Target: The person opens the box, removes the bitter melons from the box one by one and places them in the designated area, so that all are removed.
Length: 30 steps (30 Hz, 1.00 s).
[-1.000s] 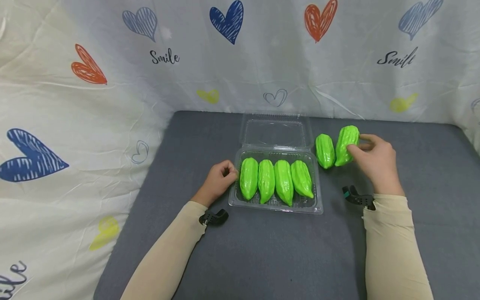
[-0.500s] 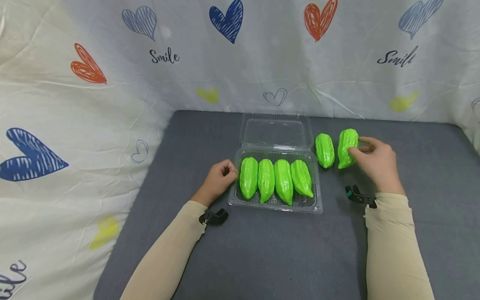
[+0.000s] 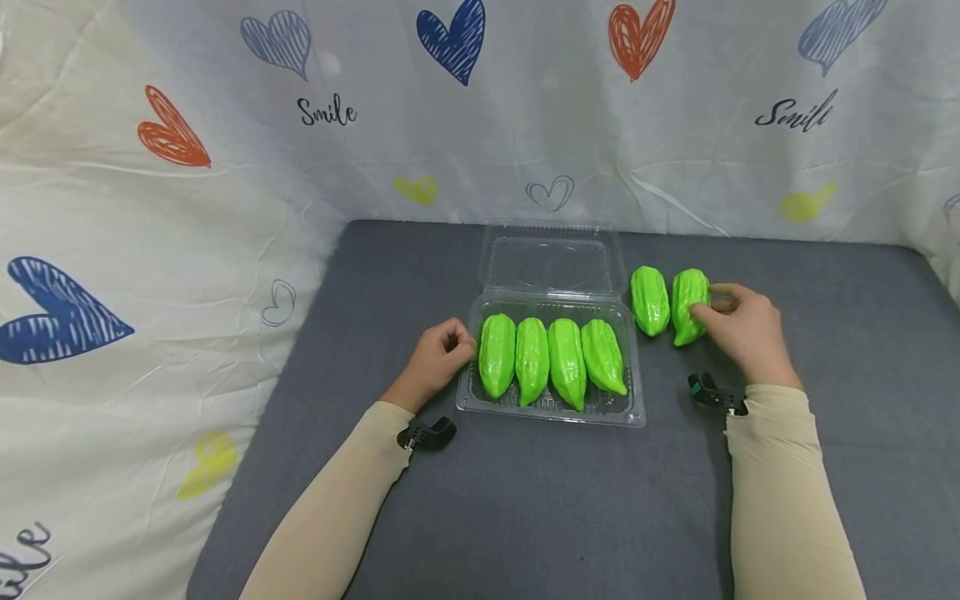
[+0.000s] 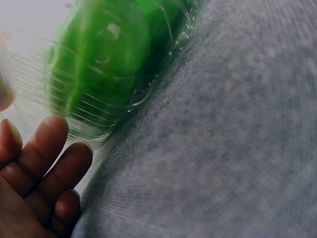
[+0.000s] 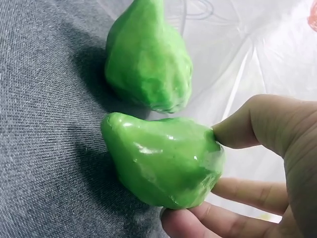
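Note:
My right hand (image 3: 746, 333) pinches a bright green, ridged bitter melon (image 3: 689, 307) between thumb and fingertips. In the right wrist view that melon (image 5: 166, 161) shows its pointed tip, close over the grey cloth. Another bitter melon (image 3: 649, 302) lies just left of it. At the left, my left hand (image 3: 435, 364) grips the left rim of a clear plastic clamshell container (image 3: 555, 419), thumb and forefinger together there. Several bitter melons (image 3: 567, 364) lie side by side inside it. In the left wrist view the fingers (image 4: 52, 134) are at the container's ribbed wall.
The container's clear lid (image 3: 552, 262) is folded back flat behind it on the grey tabletop (image 3: 585, 508). A white curtain (image 3: 487, 142) printed with hearts rises behind the table and along its left side. A black strap (image 3: 720, 395) is on the right wrist.
The bitter melon in my right hand has come down and slightly nearer, ending beside the loose one. My left hand and the container have stayed in place.

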Tool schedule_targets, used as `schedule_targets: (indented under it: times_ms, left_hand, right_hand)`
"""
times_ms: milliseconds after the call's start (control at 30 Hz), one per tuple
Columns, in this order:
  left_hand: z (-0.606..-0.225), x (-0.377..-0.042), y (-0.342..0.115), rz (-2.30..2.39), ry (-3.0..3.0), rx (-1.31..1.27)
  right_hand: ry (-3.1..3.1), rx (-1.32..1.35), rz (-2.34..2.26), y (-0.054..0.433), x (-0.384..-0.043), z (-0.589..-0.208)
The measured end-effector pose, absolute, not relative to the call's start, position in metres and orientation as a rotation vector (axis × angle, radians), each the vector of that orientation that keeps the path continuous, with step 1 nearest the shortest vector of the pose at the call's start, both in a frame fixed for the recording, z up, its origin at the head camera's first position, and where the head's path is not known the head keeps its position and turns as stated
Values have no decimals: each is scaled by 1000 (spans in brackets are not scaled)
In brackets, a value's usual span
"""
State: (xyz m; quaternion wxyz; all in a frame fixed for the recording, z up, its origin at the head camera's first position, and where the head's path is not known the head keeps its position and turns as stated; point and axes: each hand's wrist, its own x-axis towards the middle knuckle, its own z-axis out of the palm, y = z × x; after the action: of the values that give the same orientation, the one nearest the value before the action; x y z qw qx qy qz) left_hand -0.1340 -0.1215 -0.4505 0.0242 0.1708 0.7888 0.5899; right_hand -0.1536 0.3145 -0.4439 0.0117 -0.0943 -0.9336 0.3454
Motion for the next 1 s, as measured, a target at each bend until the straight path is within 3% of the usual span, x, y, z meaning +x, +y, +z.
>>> schedule_targets:
  times_ms: [1000]
  left_hand:
    - [-454, -137, -122, 1832, 2435, 524]
  right_hand:
    - [-2925, -236, 1109, 304, -156, -446]
